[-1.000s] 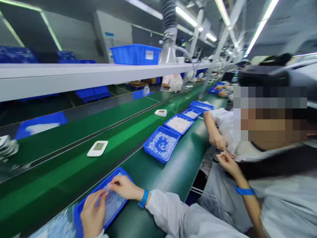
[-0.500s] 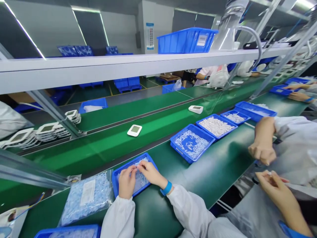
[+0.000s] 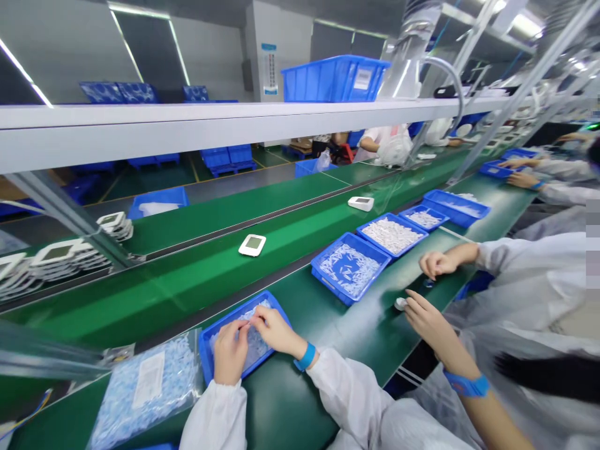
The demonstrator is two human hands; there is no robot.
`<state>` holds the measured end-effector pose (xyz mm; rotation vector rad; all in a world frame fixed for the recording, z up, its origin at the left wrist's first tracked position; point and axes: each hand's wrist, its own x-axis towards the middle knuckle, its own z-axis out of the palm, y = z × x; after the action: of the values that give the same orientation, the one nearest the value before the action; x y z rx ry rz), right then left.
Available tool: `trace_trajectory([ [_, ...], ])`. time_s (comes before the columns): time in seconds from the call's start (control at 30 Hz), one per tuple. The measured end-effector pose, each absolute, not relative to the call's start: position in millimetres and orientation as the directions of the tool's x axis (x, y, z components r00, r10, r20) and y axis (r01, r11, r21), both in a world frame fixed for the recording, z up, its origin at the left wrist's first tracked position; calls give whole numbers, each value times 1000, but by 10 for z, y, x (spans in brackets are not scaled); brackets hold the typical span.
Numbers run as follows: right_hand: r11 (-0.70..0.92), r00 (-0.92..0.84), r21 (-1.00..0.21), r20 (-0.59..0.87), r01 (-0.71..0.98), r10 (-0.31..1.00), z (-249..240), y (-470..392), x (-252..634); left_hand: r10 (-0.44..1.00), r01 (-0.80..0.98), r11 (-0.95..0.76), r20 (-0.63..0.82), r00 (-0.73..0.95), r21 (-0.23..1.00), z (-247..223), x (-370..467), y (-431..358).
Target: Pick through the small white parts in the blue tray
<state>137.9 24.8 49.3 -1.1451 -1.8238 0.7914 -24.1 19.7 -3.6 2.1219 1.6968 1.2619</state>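
Over green desk (image 3: pixel 304 312), left hand (image 3: pixel 231 350) and blue-banded right hand (image 3: pixel 276 331) meeting at fingertips above rectangular blue plastic tray (image 3: pixel 205 362). Small pale translucent pieces (image 3: pixel 255 349) lying inside tray. Fingers bunching close; cannot tell whether either grip is grasping piece. Clear plastic bag (image 3: pixel 175 375) of light-blue bits lying beside tray, left. Farther off, white square device (image 3: pixel 252 245) with grey screen resting on green belt (image 3: pixel 206 281).

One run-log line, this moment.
hands: left hand close beside right hand | beneath: blue rectangular plastic tray | nearby: filled clear plastic bag | held: too small to tell
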Motion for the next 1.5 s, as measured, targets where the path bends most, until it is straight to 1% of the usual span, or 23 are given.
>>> trace_trajectory([
  [0.07,408,-262,-815,323,411,910,281,361,1128,859,735,-342,511,-7,586,-52,-244,194],
  [0.13,437,-247,-785,363,439,899,127,369,1101,866,740,-310,499,-39,597,-63,-248,188],
  [0.23,464,-216,-732,413,498,885,18,304,1157,885,767,-227,455,-94,600,-68,-253,183],
  [0.3,462,-210,-722,416,515,885,7,285,1158,898,791,-157,419,-135,591,-67,-257,183],
  [0.4,436,-204,-759,386,483,899,28,303,1138,915,814,-68,360,-179,577,-67,-268,194],
  [0.47,405,-202,-798,351,447,914,40,321,1141,919,819,-41,343,-193,572,-73,-282,207],
  [0.63,350,-198,-856,295,381,935,26,340,1178,933,804,-74,325,-153,590,-107,-336,226],
  [0.77,336,-186,-866,285,370,940,0,341,1170,949,798,-41,274,-158,601,-133,-373,218],
  [0.87,337,-176,-849,289,407,941,-1,325,1153,947,795,-65,288,-141,603,-148,-374,207],
  [1.03,421,-180,-744,387,519,905,13,270,1123,893,837,-180,443,-82,517,-185,-337,166],
  [1.13,428,-185,-683,402,593,897,1,245,1106,857,840,-265,515,-20,473,-214,-324,143],
  [1.23,431,-191,-646,409,630,892,-15,233,1100,823,826,-354,566,52,439,-232,-325,139],
  [1.33,433,-209,-657,395,617,895,-9,225,1111,795,814,-412,598,102,409,-233,-326,144],
  [1.5,394,-216,-729,331,559,919,38,208,1154,777,805,-453,612,147,382,-215,-328,142],
])
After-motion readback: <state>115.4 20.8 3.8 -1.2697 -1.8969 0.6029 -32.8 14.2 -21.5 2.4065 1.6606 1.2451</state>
